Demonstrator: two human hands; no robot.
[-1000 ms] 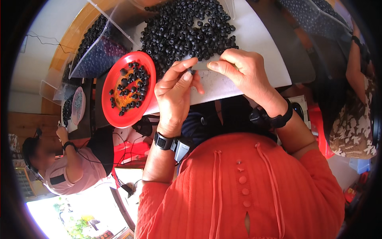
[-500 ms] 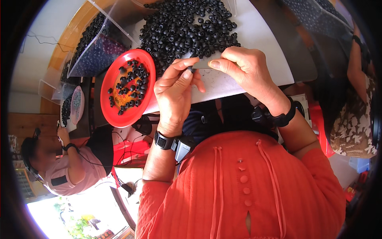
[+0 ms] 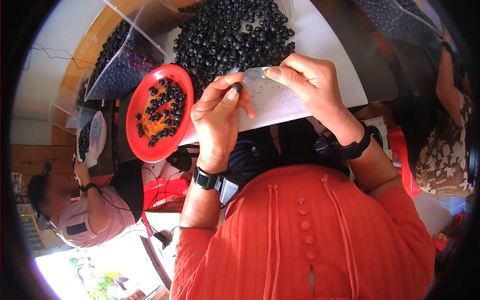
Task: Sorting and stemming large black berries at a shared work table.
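Note:
A small round black piece point(image 3: 237, 87) is pinched between the thumb and fingers of my left hand point(image 3: 218, 112). My right hand point(image 3: 314, 85) grips a small knife, its handle hidden in the fist. The knife's short metal blade point(image 3: 256, 73) points left, its tip close to my left fingertips and just above the black piece. A large heap of similar hollow black pieces point(image 3: 232, 42) covers the far part of the white tabletop point(image 3: 345, 75). Left of my left hand, a red plate point(image 3: 134, 120) holds several more of them.
Dark specks lie on the white surface under the blade. A clear bin point(image 3: 117, 70) of black pieces stands at the far left, another bin point(image 3: 395, 17) at the far right. One person point(image 3: 95, 210) works on the left, beside a pink dish point(image 3: 97, 135); another point(image 3: 445, 125) is at the right edge.
The knife blade has turned so its flat side catches the light. My left hand and the black piece have shifted slightly left, and the piece shows more clearly.

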